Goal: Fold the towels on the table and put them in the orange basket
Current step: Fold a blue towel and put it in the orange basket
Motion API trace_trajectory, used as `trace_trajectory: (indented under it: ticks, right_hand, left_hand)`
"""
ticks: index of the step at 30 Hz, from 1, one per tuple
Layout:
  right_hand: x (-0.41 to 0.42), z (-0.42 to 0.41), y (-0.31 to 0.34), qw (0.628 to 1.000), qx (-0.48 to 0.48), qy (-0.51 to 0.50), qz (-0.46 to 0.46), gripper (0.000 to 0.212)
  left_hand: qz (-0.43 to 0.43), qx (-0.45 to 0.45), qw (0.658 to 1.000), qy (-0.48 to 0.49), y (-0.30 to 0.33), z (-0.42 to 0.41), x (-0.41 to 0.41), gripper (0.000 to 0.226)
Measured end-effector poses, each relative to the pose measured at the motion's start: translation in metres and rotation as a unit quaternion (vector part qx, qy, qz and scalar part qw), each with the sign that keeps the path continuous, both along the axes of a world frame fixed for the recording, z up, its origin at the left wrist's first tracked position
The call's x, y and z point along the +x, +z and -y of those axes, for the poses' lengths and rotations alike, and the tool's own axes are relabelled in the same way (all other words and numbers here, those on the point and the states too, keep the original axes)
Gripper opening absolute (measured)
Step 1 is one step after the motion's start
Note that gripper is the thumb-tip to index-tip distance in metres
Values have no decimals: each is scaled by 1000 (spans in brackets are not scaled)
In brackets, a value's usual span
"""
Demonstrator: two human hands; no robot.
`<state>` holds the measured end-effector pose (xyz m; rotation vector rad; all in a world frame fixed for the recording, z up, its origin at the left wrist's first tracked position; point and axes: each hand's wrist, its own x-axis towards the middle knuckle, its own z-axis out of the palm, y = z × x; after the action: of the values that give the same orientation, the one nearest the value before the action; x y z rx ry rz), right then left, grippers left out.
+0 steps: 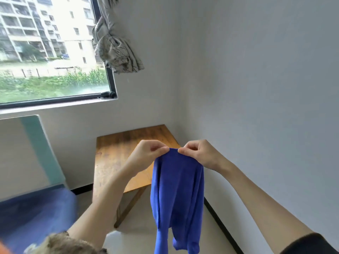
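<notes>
A blue towel [178, 195] hangs in the air in front of me, bunched and dangling down to the bottom of the view. My left hand [148, 153] pinches its top edge on the left. My right hand [199, 154] pinches the same edge close beside it on the right. Both hands are held up above the near end of a wooden table [117, 151] that stands in the room's corner. A sliver of orange [2, 248] shows at the bottom left corner; I cannot tell whether it is the basket.
A blurred blue seat or bed [34, 213] with a pale headboard [27, 151] is at the left. A furry grey-brown thing [62, 244] lies at the bottom left. White walls close in at the right. A window [51, 52] and a knotted curtain [115, 50] are above.
</notes>
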<state>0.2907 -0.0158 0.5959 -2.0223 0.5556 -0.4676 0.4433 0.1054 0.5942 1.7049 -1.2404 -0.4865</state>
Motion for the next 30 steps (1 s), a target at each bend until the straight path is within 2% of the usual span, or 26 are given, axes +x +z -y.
trace_trajectory:
  ticks: [4, 9, 16, 19, 22, 25, 30]
  right_hand:
    - [60, 7, -18, 1000, 21, 14, 4, 30]
    - [105, 43, -55, 996, 71, 58, -21, 23]
    - [159, 115, -94, 985, 23, 120, -125, 19]
    - [178, 143, -97, 993, 7, 77, -90, 31]
    - [193, 171, -96, 996, -48, 23, -66, 41]
    - [204, 202, -102, 987, -106, 39, -110, 34]
    - [235, 251, -119, 964, -132, 109, -201, 15]
  left_hand:
    - [23, -7, 998, 63, 1, 0, 56, 21]
    - [12, -19, 992, 125, -9, 10, 119, 20]
    - [-1, -16, 977, 212, -39, 41, 179, 22]
    - [11, -11, 967, 252, -47, 53, 201, 22]
    - [8, 4, 958, 286, -57, 62, 219, 21]
    - [21, 48, 953, 299, -69, 68, 240, 19]
    - [47, 128, 950, 282, -95, 91, 279, 20]
